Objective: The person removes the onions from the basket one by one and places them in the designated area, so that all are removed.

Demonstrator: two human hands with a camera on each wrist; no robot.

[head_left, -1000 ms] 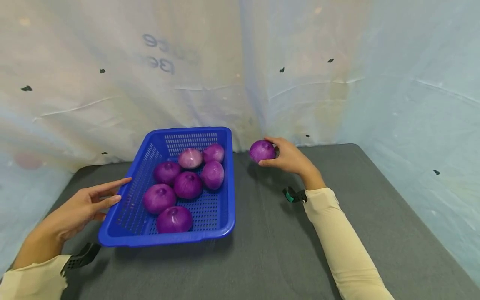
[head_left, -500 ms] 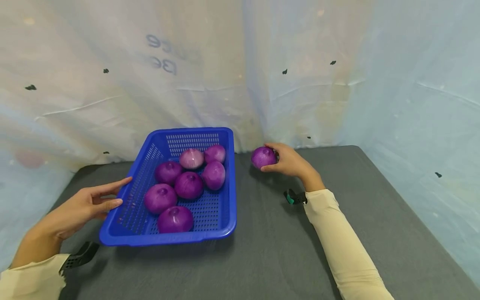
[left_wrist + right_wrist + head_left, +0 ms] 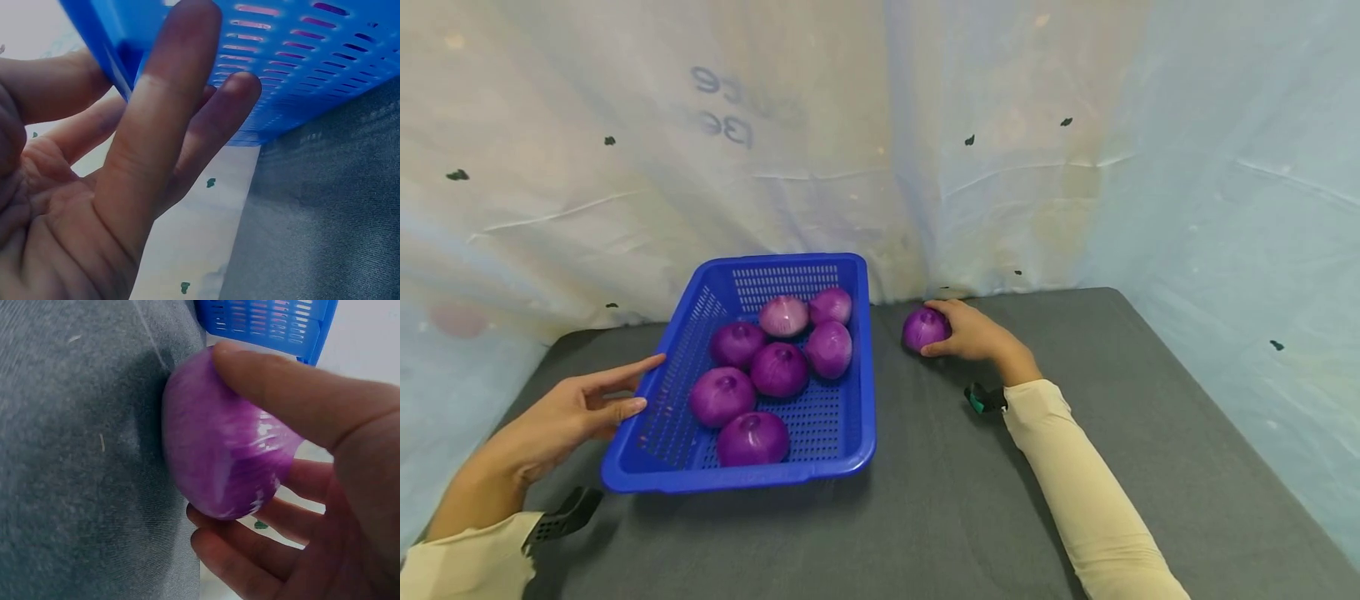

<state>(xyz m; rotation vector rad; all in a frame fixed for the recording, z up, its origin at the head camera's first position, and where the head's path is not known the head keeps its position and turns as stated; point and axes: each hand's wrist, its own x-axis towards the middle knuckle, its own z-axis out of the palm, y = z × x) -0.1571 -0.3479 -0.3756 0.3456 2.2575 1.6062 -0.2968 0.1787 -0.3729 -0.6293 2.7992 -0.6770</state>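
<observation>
Hands: well apart, each clamped on its own thing.
Right hand [image 3: 973, 332]: reaches forward from a pale sleeve [image 3: 1078, 475], thumb and fingers curved round the purple onion [image 3: 921, 330].
Left hand [image 3: 568, 410]: comes in from the lower left, index finger outstretched, pinching the left rim of the blue basket [image 3: 737, 478].
Purple onion: right of the basket, down at the dark surface [image 3: 925, 500], near its far edge.
Basket load: seven onions [image 3: 779, 370], several touching.
Hidden: the onion's right side, behind the right hand in the head view; the left hand's lower fingers, partly out of sight there. Both forearms are cut off by the frame.
Left wrist view: fingers spread under the rim by the slotted outer wall; only pinkish patches show through the slots.
Right wrist view: fingertips on the onion's far side, which the head view conceals, and one basket corner beyond.
</observation>
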